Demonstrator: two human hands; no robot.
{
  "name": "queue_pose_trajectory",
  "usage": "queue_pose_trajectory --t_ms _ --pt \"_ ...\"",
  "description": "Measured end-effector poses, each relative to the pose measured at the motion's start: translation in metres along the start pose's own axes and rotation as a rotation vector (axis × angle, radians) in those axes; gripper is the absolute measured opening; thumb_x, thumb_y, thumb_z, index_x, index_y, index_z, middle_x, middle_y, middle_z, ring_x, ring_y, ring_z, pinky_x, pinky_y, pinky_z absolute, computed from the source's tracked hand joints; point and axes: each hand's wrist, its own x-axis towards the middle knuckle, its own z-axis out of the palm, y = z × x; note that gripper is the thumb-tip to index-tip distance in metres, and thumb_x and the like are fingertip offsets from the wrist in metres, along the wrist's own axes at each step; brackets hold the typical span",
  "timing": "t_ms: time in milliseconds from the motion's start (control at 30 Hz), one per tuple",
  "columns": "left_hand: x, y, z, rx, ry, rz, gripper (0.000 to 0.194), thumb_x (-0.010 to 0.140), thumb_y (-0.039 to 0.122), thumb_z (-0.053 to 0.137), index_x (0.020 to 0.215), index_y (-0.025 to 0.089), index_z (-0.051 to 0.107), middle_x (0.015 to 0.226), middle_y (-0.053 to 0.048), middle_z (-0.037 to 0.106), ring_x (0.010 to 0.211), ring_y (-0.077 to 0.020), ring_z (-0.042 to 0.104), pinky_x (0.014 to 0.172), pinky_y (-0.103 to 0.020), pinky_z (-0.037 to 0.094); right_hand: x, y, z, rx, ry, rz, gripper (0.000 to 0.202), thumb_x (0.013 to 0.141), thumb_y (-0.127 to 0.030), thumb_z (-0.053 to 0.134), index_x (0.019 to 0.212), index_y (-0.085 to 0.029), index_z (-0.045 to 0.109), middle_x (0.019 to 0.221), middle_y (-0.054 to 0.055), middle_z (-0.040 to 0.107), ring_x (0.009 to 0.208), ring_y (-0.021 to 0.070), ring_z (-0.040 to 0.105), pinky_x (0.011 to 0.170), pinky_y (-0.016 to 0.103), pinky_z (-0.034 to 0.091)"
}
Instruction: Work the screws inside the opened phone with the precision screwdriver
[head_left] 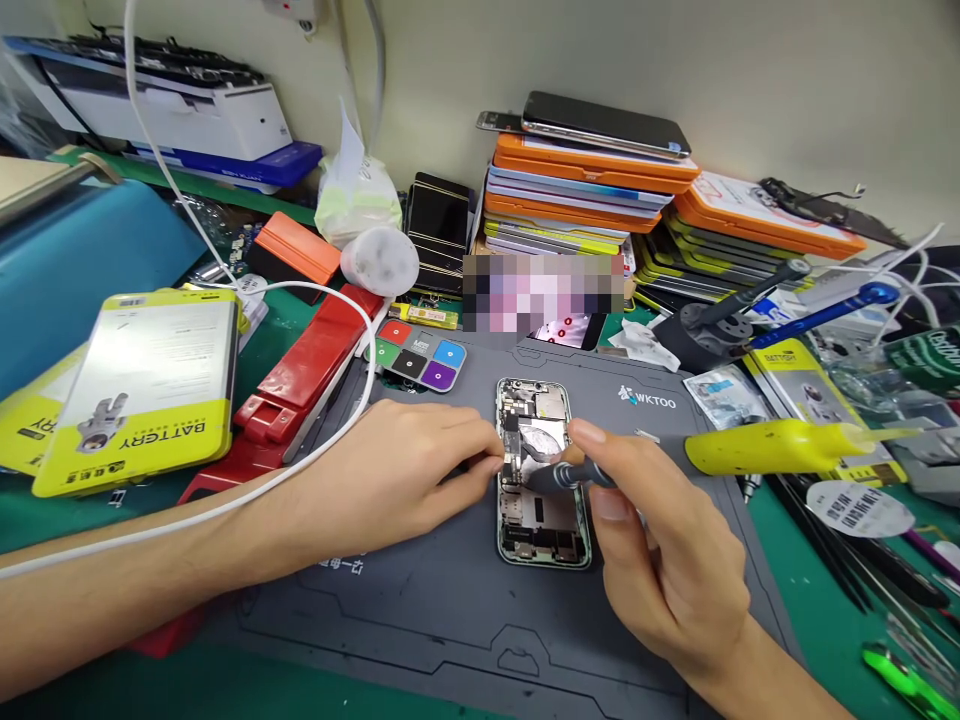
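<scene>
An opened phone point(544, 540) lies on the grey work mat point(420, 620), its circuit boards and metal parts exposed. My left hand point(427, 455) comes in from the left, its bent fingers together and gripping the phone's left edge. Over the right side of the phone, my right hand point(667, 540) is closed, with thumb and forefinger around a slim dark grey tool point(589, 474). The tool's blurred wider end points left over the middle of the phone. I cannot tell whether it is a brush or a screwdriver.
A white cable point(360, 400) runs across my left forearm. Battery packs point(150, 390) and a red tool point(300, 380) lie left. Stacked orange boxes point(592, 170) stand behind. A yellow bottle with a thin nozzle point(772, 447) and a dark tool holder point(697, 335) are right.
</scene>
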Motion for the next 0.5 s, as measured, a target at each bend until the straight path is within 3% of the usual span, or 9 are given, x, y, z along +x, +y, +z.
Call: queue_pose_trajectory --t_ms 133,300,500 --pt "-0.0001 -0.0006 0.0004 0.006 0.003 0.004 0.022 0.102 0.033 0.043 0.103 0.025 0.063 0.089 0.006 0.063 0.08 -0.0092 0.057 0.069 -0.027 0.036 0.0002 -0.0002 -0.0002 -0.076 0.021 -0.002 0.071 0.087 0.004 0.05 0.153 -0.021 0.039 0.129 0.003 0.062 0.107 0.014 0.058 0.082 0.028 0.047" --pt "0.0001 -0.0005 0.0005 0.008 0.007 0.012 0.02 0.101 0.031 0.044 0.102 0.024 0.063 0.088 0.006 0.062 0.078 -0.009 0.057 0.067 -0.027 0.035 0.0016 -0.0003 -0.0011 0.031 -0.014 0.02 0.071 0.086 0.006 0.049 0.152 -0.017 0.041 0.132 0.008 0.06 0.109 0.0158 0.061 0.085 0.031 0.051" --pt "0.0012 -0.0007 0.0009 -0.012 -0.002 0.005 0.022 0.102 0.032 0.043 0.1 0.024 0.062 0.087 0.006 0.063 0.08 -0.0097 0.058 0.067 -0.027 0.036 0.0015 0.0002 0.0 0.069 -0.026 0.017 0.071 0.084 0.007 0.052 0.151 -0.016 0.041 0.129 0.006 0.06 0.11 0.0119 0.06 0.087 0.028 0.05"
